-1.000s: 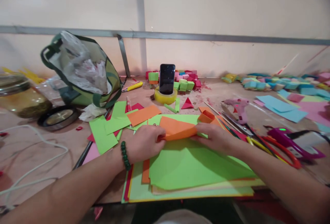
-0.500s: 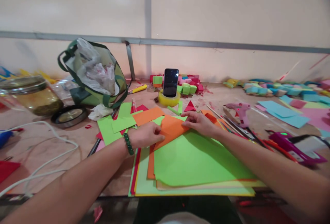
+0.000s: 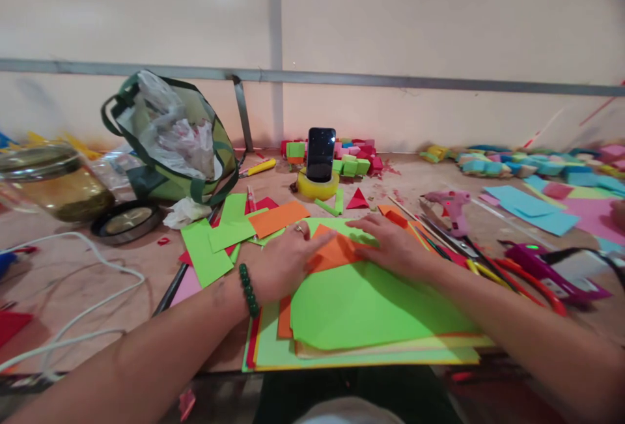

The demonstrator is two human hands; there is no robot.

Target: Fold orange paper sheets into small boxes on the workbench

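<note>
An orange paper piece (image 3: 336, 251) lies on a large green sheet (image 3: 381, 307), which tops a stack of coloured sheets. My left hand (image 3: 288, 258) is at the paper's left side, its index finger stretched across the orange surface and the other fingers curled. On the right, my right hand (image 3: 390, 245) rests with fingers spread over the paper's right edge and the green sheet. Neither hand grips the paper. Left of the stack are green strips (image 3: 208, 254) and an orange rectangle (image 3: 279, 218).
A phone (image 3: 321, 154) stands in a yellow tape roll (image 3: 317, 186). Behind are small paper cubes (image 3: 354, 167). A pink glue gun (image 3: 449, 206) and scissors (image 3: 532, 287) lie right; a bag (image 3: 180, 144), glass jar (image 3: 53, 180) and white cable (image 3: 97, 294) are left.
My left index finger has stretched out over the orange paper. My right hand has flattened and spread. The orange piece now looks smaller and lies flatter.
</note>
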